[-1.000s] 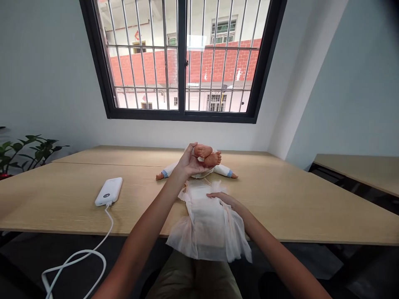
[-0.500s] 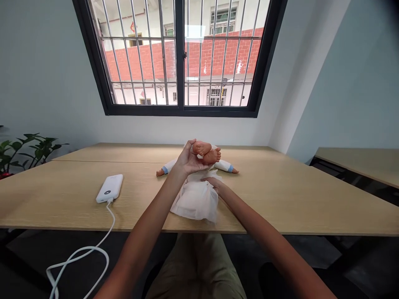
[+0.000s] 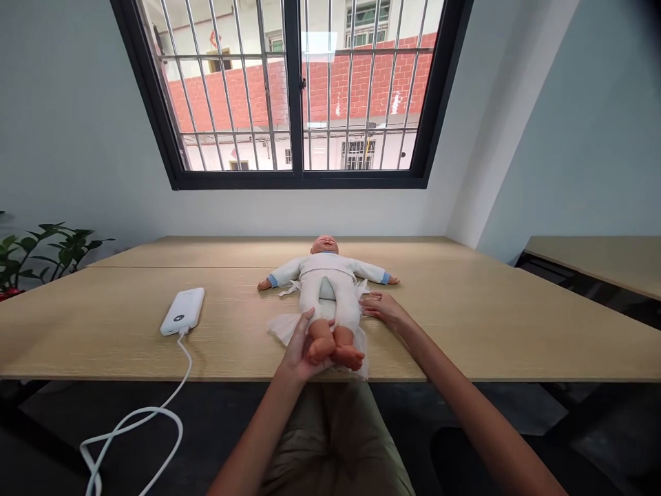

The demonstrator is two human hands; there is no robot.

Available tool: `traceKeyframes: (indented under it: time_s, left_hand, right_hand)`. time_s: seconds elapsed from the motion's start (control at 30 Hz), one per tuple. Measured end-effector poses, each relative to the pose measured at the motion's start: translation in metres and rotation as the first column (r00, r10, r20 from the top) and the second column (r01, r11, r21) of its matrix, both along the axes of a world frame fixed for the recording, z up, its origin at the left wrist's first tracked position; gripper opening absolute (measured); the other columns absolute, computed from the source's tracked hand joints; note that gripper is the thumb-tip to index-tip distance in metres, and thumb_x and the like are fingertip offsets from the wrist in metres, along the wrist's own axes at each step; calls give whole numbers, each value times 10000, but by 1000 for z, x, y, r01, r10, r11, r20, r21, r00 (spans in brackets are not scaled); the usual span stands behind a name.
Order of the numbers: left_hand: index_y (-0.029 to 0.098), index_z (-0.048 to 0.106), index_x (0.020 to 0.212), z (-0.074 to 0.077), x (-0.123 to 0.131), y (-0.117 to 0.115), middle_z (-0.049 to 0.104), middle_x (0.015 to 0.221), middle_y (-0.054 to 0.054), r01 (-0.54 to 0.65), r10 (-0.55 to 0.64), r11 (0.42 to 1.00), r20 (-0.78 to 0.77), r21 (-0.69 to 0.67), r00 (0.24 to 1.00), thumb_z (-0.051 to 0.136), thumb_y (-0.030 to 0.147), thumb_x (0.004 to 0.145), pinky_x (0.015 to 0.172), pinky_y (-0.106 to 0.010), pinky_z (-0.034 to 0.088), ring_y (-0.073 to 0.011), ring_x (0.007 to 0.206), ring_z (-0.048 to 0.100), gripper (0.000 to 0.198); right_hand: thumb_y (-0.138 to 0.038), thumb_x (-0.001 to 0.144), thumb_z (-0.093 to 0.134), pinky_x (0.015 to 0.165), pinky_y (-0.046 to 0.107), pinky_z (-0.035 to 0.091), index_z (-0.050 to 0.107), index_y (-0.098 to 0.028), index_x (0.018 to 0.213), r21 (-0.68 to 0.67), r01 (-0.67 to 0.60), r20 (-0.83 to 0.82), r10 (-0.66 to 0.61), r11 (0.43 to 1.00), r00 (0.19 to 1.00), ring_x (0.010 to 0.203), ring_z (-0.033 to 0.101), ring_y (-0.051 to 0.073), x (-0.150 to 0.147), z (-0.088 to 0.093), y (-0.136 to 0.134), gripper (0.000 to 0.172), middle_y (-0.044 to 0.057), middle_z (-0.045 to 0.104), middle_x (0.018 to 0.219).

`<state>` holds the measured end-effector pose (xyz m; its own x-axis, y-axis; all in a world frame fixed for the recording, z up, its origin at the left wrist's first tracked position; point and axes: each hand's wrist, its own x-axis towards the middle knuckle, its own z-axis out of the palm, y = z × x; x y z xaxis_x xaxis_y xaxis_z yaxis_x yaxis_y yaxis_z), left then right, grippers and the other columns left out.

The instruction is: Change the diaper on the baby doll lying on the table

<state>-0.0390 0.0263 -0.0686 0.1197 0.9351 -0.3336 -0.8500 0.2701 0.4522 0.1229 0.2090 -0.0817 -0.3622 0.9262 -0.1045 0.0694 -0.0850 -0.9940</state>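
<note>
A baby doll [image 3: 326, 264] in a white outfit with blue cuffs lies on its back, arms spread and bare feet towards me. Under its hips and legs a thin white diaper [image 3: 283, 326] is spread, its edges showing on both sides. My left hand [image 3: 302, 348] is closed around the doll's lower legs from below, thumb up along one leg. Beside the doll's thigh on the right, my right hand [image 3: 383, 307] has its fingers stretched out at the diaper's edge. Whether it pinches the diaper cannot be seen.
The doll lies on a wooden table [image 3: 465, 324]. To the left is a white power bank [image 3: 182, 311] with a white cable [image 3: 173, 406] hanging over the front edge. A plant [image 3: 46, 251] stands at the far left, and a barred window [image 3: 297, 180] is behind.
The doll's raised legs have come down towards me with my left hand, onto the diaper. My right hand has moved from the diaper's middle out to the right side.
</note>
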Motion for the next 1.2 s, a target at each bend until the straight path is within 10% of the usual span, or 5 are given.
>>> traceKeyframes:
  time_s: [0.1,0.23,0.4,0.77,1.2]
  left_hand:
    - [92,552,1008,1,6,-11,686,829,-123,-59,58,998,19,6,998,444,485,948,881,-467,545,-273,851,703,412]
    - [118,552,978,5,9,-31,674,774,-76,-121,120,993,-73,-6,990,436,350,970,859,-406,567,-216,784,701,259]
    - [152,494,1131,4,-3,-50,687,933,-76,-273,284,959,-246,79,927,614,144,832,884,-369,563,-200,843,707,322]
    - [189,510,1226,-20,-73,-29,567,1148,-103,-184,436,893,-891,411,124,772,357,600,786,-350,531,-230,946,625,700]
    - [257,605,1198,-13,-73,-23,622,1166,-78,-175,445,896,-812,409,378,791,132,536,1004,-394,448,-282,1123,577,698]
  right_hand:
    - [-251,735,727,733,353,569,511,-149,1170,355,168,87,-212,919,973,811,648,206,4,-1,-25,496,143,616,1127]
    - [-359,943,512,979,446,465,613,-195,1125,849,-114,174,-69,515,982,1106,581,247,2,0,-76,264,108,622,1177]
    - [-287,1011,419,1151,501,242,653,-237,1027,824,-542,539,66,167,840,1226,531,205,-3,8,-114,240,22,676,1147]
    - [-94,915,481,1153,466,254,650,-187,1029,714,-685,678,-384,143,627,981,626,197,23,20,-94,224,54,688,921]
    - [-14,802,501,1118,443,343,670,-181,1006,597,-801,770,-310,44,557,923,636,229,-20,14,-102,313,70,670,934]
